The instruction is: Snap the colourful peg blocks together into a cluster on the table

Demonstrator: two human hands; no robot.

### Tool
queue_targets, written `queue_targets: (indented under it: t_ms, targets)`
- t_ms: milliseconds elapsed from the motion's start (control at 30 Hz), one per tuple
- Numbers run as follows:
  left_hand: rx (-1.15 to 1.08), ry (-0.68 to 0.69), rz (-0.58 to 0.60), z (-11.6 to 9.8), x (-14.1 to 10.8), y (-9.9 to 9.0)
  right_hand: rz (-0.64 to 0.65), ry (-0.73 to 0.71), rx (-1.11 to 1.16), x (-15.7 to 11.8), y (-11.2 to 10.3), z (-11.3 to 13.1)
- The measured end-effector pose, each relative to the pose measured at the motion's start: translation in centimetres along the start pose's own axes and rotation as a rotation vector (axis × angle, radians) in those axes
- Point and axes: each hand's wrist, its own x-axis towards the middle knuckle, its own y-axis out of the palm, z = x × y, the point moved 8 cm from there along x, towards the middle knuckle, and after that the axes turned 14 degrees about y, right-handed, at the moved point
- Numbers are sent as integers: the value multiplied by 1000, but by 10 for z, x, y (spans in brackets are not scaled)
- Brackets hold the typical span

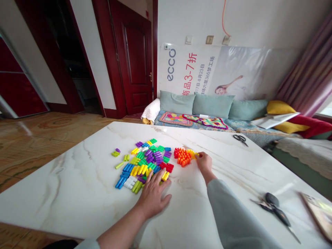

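Many small plastic pieces in blue, yellow, green, purple, white and red lie in a loose pile [142, 169] on the white marble-patterned table [85, 193]. My left hand [153, 193] rests at the pile's near right edge, fingers spread, beside some yellow pieces [165, 175]. To the right, red and orange pieces [183, 157] stand packed upright in a group, with yellow ones [191, 153] along its right side. My right hand [204, 163] is at that yellow edge, thumb and fingertips pinched on a small yellow piece [197, 155].
Black-handled scissors [240, 139] lie at the far right of the table. Nearer, a dark folding tool or keys with blades [275, 207] sit beside a flat phone-like object [319, 211]. A sofa with pillows [212, 105] stands behind the table.
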Motion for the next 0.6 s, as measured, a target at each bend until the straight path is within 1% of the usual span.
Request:
queue_targets:
  t_ms: [133,367,500,600]
  targets:
    - [-2,-5,7,0,0,0,-12,1,24,1,4,3]
    - [6,-1,3,0,0,0,9,-7,37,-3,10,12]
    - [15,-3,-4,1,0,1,22,-6,33,-8,10,14]
    - [9,-5,-8,1,-1,1,7,-1,26,-11,5,13]
